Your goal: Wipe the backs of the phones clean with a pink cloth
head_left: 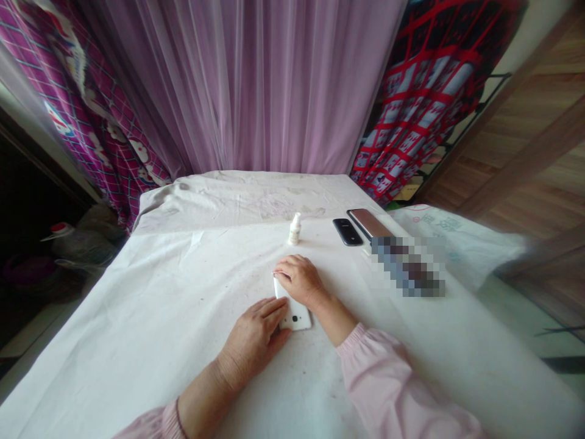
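Note:
A white smartphone (298,319) lies back up on the cloth-covered table, its camera at the end nearer me. My left hand (256,332) steadies it, fingers over its left edge and thumb at the near corner. Across the phone's far end rests my right hand (299,279), its fingers bent and pressed together. A thin pinkish edge shows at those fingertips; what it belongs to is hidden. Just beyond the right hand stands a small white spray bottle (295,230), upright and untouched.
To the right lie a black phone (347,232) and a rose-gold phone (371,224), beside a pixelated patch (406,266). A white plastic bag (457,235) hangs about the right edge. Purple curtains (256,85) close off the back. A red-capped jug (68,241) stands low at left.

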A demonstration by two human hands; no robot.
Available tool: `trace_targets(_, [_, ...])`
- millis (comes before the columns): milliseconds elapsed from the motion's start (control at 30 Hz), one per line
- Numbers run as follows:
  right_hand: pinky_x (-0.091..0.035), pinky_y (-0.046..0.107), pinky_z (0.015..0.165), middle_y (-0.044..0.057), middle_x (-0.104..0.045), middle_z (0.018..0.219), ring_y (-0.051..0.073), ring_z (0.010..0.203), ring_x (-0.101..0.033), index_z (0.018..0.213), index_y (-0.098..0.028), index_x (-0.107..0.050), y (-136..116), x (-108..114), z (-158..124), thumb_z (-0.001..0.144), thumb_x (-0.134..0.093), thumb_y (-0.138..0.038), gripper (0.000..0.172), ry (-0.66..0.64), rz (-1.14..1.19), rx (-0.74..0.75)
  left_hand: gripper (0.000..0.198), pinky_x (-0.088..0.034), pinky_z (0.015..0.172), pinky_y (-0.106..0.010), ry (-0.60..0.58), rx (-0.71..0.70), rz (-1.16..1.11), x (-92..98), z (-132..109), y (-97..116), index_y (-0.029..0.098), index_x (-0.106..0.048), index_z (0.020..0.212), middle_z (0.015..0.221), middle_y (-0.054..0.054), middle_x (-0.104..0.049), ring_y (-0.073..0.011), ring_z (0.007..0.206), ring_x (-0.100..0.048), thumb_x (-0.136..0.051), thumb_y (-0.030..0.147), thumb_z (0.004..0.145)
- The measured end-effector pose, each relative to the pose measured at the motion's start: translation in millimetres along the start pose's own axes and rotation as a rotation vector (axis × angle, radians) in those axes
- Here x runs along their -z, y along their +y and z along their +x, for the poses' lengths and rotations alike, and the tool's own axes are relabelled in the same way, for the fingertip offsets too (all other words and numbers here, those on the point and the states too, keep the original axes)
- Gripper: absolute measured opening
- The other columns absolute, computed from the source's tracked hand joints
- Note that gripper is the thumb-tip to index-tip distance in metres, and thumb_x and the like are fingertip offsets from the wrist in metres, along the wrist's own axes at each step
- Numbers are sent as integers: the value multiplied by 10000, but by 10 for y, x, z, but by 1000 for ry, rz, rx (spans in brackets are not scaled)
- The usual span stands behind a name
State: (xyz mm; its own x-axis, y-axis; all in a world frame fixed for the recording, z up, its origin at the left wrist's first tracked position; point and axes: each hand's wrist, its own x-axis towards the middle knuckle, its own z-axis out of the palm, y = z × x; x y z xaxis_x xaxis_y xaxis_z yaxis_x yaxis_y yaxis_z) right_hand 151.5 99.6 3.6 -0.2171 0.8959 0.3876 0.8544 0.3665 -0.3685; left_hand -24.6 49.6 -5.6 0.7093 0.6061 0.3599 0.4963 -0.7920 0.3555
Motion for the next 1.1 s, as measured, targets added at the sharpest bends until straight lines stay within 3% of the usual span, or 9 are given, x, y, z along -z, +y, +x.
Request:
trace_targets(200, [-373,289,790,32,-694,929,177,887,-582,896,-222,-693,-53,-14,34,906,-549,-222,144,-55,-76,-159,340,-527,946,-430,16,-7,1,3,-1,3,192,-591,1211,1184,-101,-664,-246,1064,-639,-557,248,877])
trace_targets(600, [-377,283,825,44,-671,915,187,905,-539,881,-234,-721,2,59,14,908,-537,-245,186,-50,-141,-137,324,-536,935,-417,35,-10,35,-11,9,26,169,-603,1185,1153,-104,-678,-240,1035,-651,-547,266,881])
trace_targets(1100, [-399,230,708,19,-691,906,154,799,-610,823,-239,-694,238,218,-131,833,-550,-235,144,-19,-160,-324,329,-548,916,-416,28,5,43,8,16,39,182,-602,1184,1169,-93,-675,-250,1039,-651,-561,267,869])
